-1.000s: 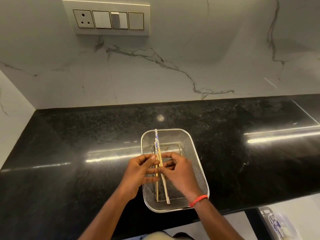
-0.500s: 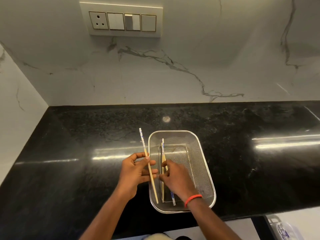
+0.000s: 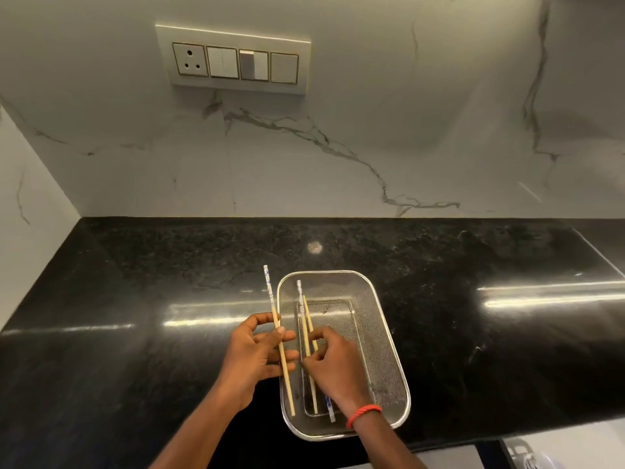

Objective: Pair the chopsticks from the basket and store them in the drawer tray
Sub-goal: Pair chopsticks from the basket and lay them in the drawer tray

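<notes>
Starting left: black polished worktop (image 3: 135,282), marble wall behind it, and a switch panel (image 3: 233,60) on the wall with one socket and switches.

Your left hand (image 3: 252,357) is over the worktop, just left of the basket. Its fingers (image 3: 287,355) are curled, with the thumb pressing a single chopstick (image 3: 272,299) against them. The blue-and-white patterned end points away from you and the plain end points toward you. The stick is tilted, and its near tip overlaps the basket's left rim.

The steel mesh basket (image 3: 385,333) is rectangular and sits on the worktop close to the front edge.

Your right hand (image 3: 333,367) is over the basket, beside the left hand, not quite touching it. Its fingers (image 3: 319,335) are curled and pinch two chopsticks (image 3: 304,319) that cross at the fingertips. One has its patterned end at the far side of the basket; the other shows a plain tip there. A patterned end (image 3: 329,411) sticks out below the wrist near the basket's front wall; cannot tell if it belongs to one of the pinched pair. Red cord bracelet (image 3: 363,412) on the right wrist.
</notes>
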`<state>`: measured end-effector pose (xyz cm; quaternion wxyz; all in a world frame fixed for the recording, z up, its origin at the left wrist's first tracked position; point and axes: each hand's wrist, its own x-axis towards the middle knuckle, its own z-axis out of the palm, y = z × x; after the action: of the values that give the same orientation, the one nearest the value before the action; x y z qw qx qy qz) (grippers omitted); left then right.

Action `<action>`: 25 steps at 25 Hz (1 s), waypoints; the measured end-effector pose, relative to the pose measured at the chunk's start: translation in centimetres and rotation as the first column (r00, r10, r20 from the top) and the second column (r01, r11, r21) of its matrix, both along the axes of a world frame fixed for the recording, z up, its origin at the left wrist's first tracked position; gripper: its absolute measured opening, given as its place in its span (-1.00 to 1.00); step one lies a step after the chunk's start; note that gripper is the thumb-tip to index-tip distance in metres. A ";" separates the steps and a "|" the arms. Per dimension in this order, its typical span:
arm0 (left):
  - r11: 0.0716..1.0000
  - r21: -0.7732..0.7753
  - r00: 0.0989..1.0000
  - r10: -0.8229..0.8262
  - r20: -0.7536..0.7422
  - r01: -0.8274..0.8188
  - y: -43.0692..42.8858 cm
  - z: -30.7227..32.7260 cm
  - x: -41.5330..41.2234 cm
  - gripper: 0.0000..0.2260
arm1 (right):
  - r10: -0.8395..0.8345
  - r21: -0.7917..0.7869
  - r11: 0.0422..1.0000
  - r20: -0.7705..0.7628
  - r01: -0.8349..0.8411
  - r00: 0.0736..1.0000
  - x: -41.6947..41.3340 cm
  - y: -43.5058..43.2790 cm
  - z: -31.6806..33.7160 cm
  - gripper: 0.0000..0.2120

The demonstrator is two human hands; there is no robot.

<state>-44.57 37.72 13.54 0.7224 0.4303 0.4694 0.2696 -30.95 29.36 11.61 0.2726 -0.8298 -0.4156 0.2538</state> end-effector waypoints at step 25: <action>0.996 -0.024 0.996 -0.087 -0.004 0.087 -1.4 -0.1 -0.2 -0.82 | 0.133 0.170 0.979 -0.092 -0.116 0.987 0.4 -1.3 3.0 -0.86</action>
<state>-44.74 36.34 13.42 0.7375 0.4422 0.4551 0.2313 -30.51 28.03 14.57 0.3445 -0.7627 -0.4716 0.2779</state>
